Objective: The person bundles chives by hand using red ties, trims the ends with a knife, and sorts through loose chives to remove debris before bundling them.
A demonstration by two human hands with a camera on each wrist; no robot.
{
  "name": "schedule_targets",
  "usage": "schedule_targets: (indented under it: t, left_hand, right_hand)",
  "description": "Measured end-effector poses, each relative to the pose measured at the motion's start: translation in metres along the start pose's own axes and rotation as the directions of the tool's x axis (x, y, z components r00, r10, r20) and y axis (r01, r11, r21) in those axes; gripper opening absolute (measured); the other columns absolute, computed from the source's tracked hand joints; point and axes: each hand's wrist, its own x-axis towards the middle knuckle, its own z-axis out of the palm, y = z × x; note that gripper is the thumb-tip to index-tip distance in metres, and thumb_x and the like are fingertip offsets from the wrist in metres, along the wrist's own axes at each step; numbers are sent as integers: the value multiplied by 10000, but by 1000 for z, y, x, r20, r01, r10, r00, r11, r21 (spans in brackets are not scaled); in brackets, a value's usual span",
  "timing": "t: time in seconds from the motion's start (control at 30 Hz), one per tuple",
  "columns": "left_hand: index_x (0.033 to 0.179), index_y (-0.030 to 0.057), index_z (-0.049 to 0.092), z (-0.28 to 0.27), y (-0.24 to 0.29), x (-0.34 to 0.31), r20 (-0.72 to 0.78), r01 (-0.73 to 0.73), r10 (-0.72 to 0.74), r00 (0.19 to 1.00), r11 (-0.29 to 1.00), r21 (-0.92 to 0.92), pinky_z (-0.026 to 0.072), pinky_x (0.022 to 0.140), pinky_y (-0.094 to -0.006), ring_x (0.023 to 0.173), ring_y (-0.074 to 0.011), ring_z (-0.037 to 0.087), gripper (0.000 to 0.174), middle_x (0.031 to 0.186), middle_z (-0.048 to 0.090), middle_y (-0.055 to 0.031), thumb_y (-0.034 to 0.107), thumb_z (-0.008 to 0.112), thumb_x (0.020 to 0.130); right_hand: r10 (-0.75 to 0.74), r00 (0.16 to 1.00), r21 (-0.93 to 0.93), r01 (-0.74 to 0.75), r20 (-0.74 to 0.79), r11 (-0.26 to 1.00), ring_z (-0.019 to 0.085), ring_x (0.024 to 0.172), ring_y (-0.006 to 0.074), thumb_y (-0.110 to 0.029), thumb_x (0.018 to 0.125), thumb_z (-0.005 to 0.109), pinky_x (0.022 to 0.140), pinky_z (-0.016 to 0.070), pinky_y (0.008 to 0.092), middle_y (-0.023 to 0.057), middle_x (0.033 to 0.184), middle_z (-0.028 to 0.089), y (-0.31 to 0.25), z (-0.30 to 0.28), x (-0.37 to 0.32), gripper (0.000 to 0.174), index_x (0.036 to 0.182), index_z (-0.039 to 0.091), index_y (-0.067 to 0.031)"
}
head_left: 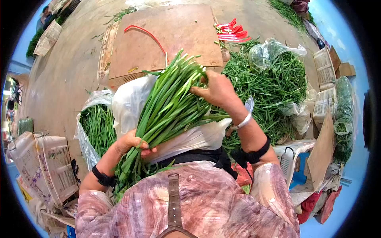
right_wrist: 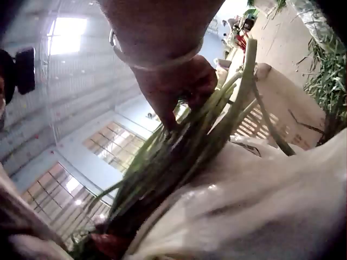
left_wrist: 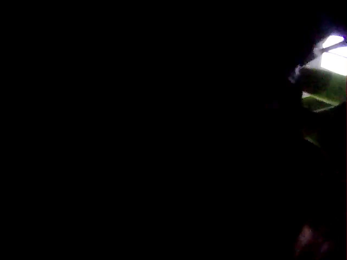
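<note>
A thick bunch of garlic chives (head_left: 168, 101) lies slantwise across the person's lap, pale stem ends up and leafy ends down by the left forearm. Low on the bunch, the left hand (head_left: 133, 142) grips the leaves, thumb across the front. At the stem end the right hand (head_left: 216, 89) pinches some stalks between thumb and curled fingers. From the right wrist view, that hand (right_wrist: 176, 89) reaches down onto the stalks (right_wrist: 173, 146), above whitish plastic (right_wrist: 260, 200) over the lap. The left wrist view is almost wholly dark.
Ahead stands a board-topped crate (head_left: 170, 39) with a red strap (head_left: 147, 31) and red ribbons (head_left: 234, 31) at its right edge. A large heap of loose greens (head_left: 266, 87) lies to the right. Bagged greens (head_left: 97, 127) and plastic crates (head_left: 47, 166) are at the left.
</note>
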Motion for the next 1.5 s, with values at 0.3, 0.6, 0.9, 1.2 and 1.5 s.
schedule_targets:
  t: [0.3,0.6,0.9,1.2,1.5]
  left_hand:
    - [1065,-21,503,0,-4,-4,3,-35,35,999,999,31,406,461,-264,508,-156,495,499,810,604,-154,171,701,649]
    - [1192,-9,402,-4,1,1,41,-8,6,999,999,47,376,407,-266,450,-145,468,650,791,580,-168,166,706,644]
    - [1211,-2,392,-12,-3,-2,14,22,-23,1000,998,61,380,411,-268,450,-146,465,672,776,572,-167,148,704,635]
    - [1209,-13,389,-11,-2,0,31,3,-4,1000,1000,28,389,413,-274,449,-163,469,663,789,577,-184,145,693,642]
    - [1151,-41,433,12,13,-22,-249,-99,193,949,934,343,397,411,-286,466,-171,498,673,689,575,-137,191,744,601]
  right_hand:
    - [249,944,-329,-311,-216,892,628,756,365,-176,779,531,645,506,470,220,806,628,62,-9,34,228,945,599,-34]
    - [-194,976,505,121,95,854,568,701,125,-140,743,624,648,466,260,66,778,624,45,9,41,276,941,618,52]
    - [139,901,-164,-223,-411,961,610,751,398,-45,749,508,642,485,481,221,802,624,99,-4,36,208,950,562,-61]
    - [190,942,-334,-280,-278,900,579,972,319,-282,782,640,837,458,411,221,993,596,115,-44,4,420,1095,563,-13]
    - [80,965,657,-230,250,718,598,728,136,-184,725,716,679,497,260,112,917,613,36,-24,-3,415,1033,565,51]
